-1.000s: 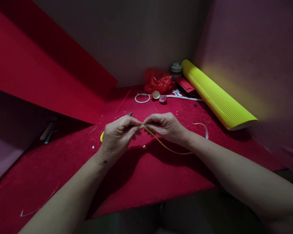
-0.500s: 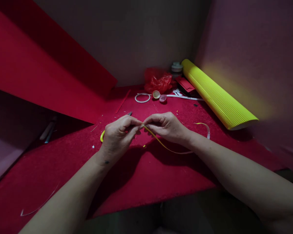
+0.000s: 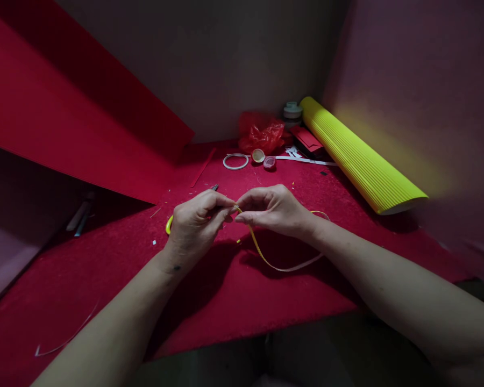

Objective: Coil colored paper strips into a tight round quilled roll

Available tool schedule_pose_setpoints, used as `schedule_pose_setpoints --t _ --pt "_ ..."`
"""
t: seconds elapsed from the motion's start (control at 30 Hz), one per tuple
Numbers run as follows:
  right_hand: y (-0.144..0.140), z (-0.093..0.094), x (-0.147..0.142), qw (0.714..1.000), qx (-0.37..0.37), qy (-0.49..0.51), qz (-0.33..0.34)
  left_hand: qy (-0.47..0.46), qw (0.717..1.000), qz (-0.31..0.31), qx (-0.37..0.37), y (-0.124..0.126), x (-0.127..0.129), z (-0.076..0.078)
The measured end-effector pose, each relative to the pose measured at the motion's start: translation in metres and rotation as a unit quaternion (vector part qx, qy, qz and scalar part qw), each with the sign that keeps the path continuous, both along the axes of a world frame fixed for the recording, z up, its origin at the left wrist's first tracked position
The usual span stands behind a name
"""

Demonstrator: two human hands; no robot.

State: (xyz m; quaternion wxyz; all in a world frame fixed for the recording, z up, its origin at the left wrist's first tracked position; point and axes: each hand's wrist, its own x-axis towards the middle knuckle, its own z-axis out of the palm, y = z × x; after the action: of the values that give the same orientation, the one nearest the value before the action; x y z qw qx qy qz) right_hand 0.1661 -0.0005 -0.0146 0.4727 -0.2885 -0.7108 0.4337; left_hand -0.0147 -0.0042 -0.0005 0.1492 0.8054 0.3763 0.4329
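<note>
My left hand (image 3: 197, 220) pinches the end of a narrow yellow strip (image 3: 260, 252) between thumb and fingertips. My right hand (image 3: 276, 209) meets it at that same end, its index finger and thumb closed around the strip close to the left fingertips. From the fingers the strip droops in a loop under my right wrist and comes out pale on the far side. What the pinched end looks like is too small to make out. Partly behind my left hand lie scissors with a yellow handle (image 3: 169, 225), their tip showing beyond the knuckles.
A large red board (image 3: 84, 113) leans in from the left. At the back are a red plastic bag (image 3: 261, 133), a white ring of strip (image 3: 235, 162), two small round rolls (image 3: 258, 156) and a lidded bottle (image 3: 292, 112). A yellow corrugated roll (image 3: 358, 161) lies right. Paper scraps dot the red tabletop (image 3: 226, 317).
The yellow strip's loop has dropped lower and swung nearer me, its far end drawn in behind my right wrist. My right thumb has shifted slightly; my left hand has stayed in place.
</note>
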Motion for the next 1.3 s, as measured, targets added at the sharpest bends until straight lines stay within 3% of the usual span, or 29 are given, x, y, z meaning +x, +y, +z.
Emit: schedule_pose_setpoints --t 0.27,0.57,1.3 --pt "0.001 -0.003 -0.001 0.996 0.048 -0.056 -0.057 0.013 1.0 -0.011 0.009 0.0 -0.001 0.0" --pt "0.002 -0.002 0.001 0.995 0.055 -0.062 -0.062 -0.053 0.996 -0.045 -0.06 0.001 -0.001 -0.001" --pt "0.002 -0.003 0.001 0.995 0.061 -0.051 -0.062 -0.083 0.986 -0.043 -0.139 0.002 -0.001 0.008"
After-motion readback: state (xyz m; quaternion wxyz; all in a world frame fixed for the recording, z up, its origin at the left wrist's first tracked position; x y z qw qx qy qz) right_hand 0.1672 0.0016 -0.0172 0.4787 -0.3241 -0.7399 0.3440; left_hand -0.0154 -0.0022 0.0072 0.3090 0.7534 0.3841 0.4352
